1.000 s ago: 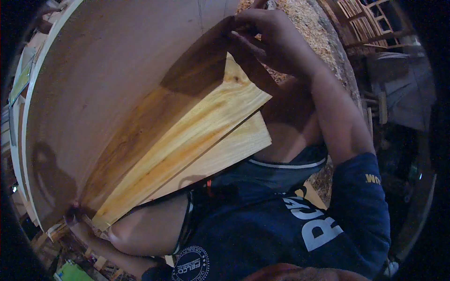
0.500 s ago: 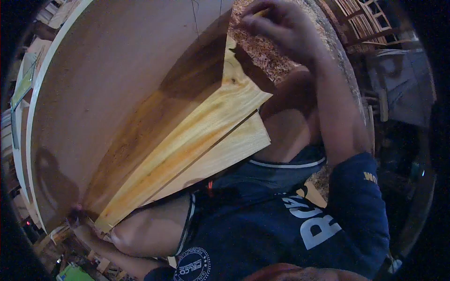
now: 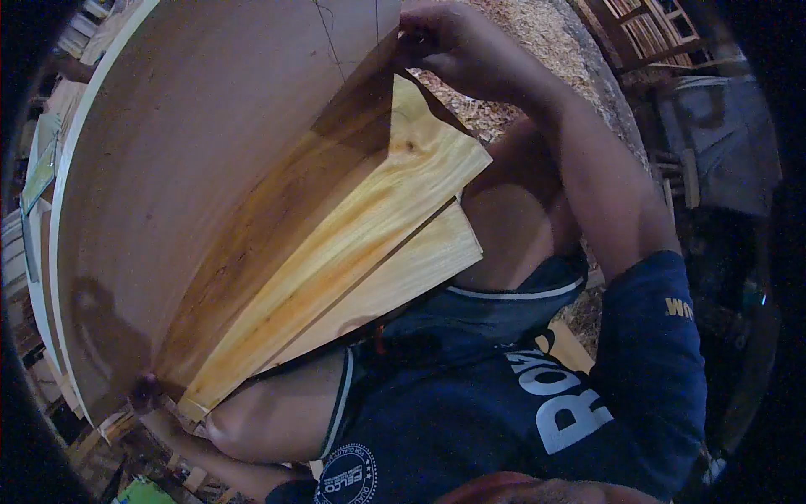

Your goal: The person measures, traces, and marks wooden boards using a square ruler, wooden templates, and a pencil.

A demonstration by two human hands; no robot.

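Note:
A large brown wooden panel with thin dark lines near its top fills the left of the view. My left hand, dim and partly hidden, is closed at the panel's lower edge. At the panel's upper right edge, my right hand has its fingers curled. The yellow pencil seen in it earlier is now hidden. Pale wooden boards, tapered and with a jagged upper end, slant across my thighs beside the panel. A narrow gap separates the lower board from the one above it.
Wood shavings cover the ground beyond my right hand. Slatted wooden frames stand at the upper right, above a grey sheet-like surface. Wood scraps and a green object lie at the lower left.
My right hand has moved left and slightly down to the panel's upper right edge. The yellow pencil in it has gone out of sight. My left hand stays at the lower edge.

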